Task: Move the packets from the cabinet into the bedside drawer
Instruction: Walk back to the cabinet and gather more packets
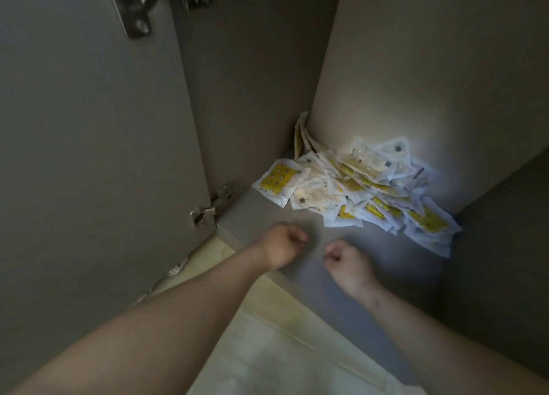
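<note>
**Desk:** What does the head view show?

**Caption writer:** Two bare forearms reach into an open cabinet (416,67). The left hand (282,247) and the right hand (349,262) hover just inside its near edge, over the grey cabinet floor (261,213). Their fingers (298,237) are curled into loose fists and grip nothing. The packets (356,186), white with yellow panels, lie heaped in the far right corner against the back wall, well apart from both hands. A few upright packets (300,139) stand on edge in the corner itself. The bedside drawer is not in view.

**Desk:** Where might it go wrong?

**Caption writer:** Most likely at the pile. The packets look slick and loosely overlapped, so a two-handed scoop could shed some. They could slip off by the right side panel (505,216), or over the near edge onto the tiled floor (282,350). The ones on edge in the corner would be easy to leave behind. The open door (89,127) and its lower hinge (208,207) sit close beside the left forearm, a probable snag on the way out. After that comes a carry to a drawer unseen from here, with both hands full.
</note>
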A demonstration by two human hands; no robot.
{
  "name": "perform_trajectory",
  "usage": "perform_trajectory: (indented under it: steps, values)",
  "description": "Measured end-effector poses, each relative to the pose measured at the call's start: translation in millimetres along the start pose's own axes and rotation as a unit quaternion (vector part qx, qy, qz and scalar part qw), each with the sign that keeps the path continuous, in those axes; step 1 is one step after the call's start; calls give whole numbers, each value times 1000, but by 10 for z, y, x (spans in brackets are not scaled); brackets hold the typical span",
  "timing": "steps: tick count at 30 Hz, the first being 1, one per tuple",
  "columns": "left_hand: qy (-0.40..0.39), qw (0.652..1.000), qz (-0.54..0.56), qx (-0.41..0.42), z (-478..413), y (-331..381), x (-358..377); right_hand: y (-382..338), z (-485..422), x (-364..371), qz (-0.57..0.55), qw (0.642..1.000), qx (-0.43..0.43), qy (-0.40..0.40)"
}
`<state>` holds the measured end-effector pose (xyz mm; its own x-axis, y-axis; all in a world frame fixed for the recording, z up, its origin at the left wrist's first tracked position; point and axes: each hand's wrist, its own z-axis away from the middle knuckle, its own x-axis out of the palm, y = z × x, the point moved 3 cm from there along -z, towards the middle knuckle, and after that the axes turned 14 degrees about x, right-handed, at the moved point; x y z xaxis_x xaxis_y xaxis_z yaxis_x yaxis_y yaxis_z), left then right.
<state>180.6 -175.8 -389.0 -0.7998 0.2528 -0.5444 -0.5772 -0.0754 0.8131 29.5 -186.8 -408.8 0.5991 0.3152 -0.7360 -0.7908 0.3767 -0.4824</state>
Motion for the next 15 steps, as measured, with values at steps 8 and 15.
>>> perform_trajectory:
  steps: [8, 15]
  values:
    - [-137, 940, -312, 0, -209, -545, 229, 183, -483, -156, 176, 969, -1, 175]
    - [-104, 939, -325, 32, -238, -641, 286, 51, -1312, -525, 222, 963, 28, 148]
